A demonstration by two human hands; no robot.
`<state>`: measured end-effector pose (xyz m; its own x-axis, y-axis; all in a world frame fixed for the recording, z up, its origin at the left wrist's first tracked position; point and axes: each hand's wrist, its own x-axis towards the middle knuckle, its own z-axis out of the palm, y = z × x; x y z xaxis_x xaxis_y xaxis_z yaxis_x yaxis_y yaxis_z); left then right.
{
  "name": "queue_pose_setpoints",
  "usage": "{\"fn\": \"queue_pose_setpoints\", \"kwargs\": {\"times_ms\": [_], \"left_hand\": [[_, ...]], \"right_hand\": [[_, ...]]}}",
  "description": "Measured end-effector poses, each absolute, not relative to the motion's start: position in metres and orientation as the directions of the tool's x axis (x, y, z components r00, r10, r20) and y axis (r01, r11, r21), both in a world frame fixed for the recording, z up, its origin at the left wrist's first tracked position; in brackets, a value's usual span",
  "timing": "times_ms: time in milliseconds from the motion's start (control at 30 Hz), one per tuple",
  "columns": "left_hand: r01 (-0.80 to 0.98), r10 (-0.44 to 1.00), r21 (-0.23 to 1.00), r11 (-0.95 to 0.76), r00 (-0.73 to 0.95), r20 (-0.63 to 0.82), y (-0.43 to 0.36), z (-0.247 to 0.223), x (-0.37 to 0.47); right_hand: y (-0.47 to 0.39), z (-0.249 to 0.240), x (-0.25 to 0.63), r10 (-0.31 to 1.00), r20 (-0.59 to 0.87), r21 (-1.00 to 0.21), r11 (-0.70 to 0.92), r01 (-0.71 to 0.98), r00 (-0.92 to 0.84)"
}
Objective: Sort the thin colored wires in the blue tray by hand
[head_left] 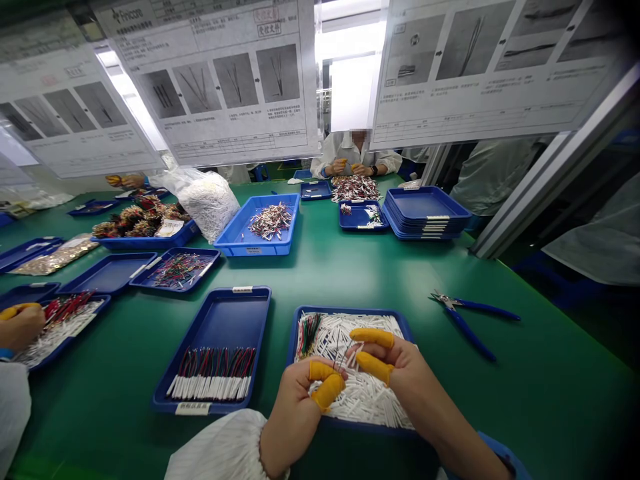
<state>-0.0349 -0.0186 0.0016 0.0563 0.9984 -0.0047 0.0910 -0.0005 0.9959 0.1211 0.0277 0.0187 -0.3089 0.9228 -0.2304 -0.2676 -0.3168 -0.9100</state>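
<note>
My left hand (300, 403), with yellow finger cots on thumb and forefinger, pinches thin dark wires (339, 353) that point upward. Facing it, my right hand (403, 370) has its cotted forefinger raised apart from the thumb. A small white tube (352, 359) sits at the right fingertips, close to the wires; its exact hold is partly hidden. Both hands are over a blue tray (407, 327) filled with loose white tubes (373, 400). A bundle of coloured wires (309, 333) lies in that tray's far left corner.
On the left, a blue tray (240, 310) holds a row of wires with white tubes. Blue-handled pliers (467, 317) lie at right. Farther back are a light-blue bin (257, 250), stacked trays (425, 207) and a plastic bag (207, 200). A co-worker's hand (23, 327) is at far left; another person sits opposite.
</note>
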Motion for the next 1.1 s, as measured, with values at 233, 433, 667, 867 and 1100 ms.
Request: {"fn": "queue_pose_setpoints", "kwargs": {"times_ms": [233,433,667,867,1100], "left_hand": [[0.137,0.993,0.990,0.024,0.111,-0.040,-0.0202,0.0067,-0.0334],[0.175,0.991,0.984,0.026,0.122,-0.048,-0.0196,0.0083,-0.0328],[0.160,0.994,0.987,0.031,0.101,-0.048,-0.0180,0.0048,-0.0320],[0.164,0.994,0.985,0.043,0.091,-0.059,-0.0183,0.0053,-0.0322],[0.145,0.993,0.988,0.052,0.102,-0.067,-0.0182,0.0059,-0.0311]], "right_hand": [[0.0322,0.0193,0.1297,0.980,-0.172,-0.910,-0.198,-0.366,-0.101],[0.0301,0.0204,0.1287,0.989,-0.143,-0.900,-0.149,-0.409,-0.046],[0.0294,0.0238,0.1271,0.991,-0.132,-0.904,-0.126,-0.407,-0.014],[0.0279,0.0243,0.1273,0.996,-0.079,-0.936,-0.090,-0.339,-0.045],[0.0272,0.0284,0.1245,0.991,-0.063,-0.966,-0.089,-0.242,-0.114]]}}
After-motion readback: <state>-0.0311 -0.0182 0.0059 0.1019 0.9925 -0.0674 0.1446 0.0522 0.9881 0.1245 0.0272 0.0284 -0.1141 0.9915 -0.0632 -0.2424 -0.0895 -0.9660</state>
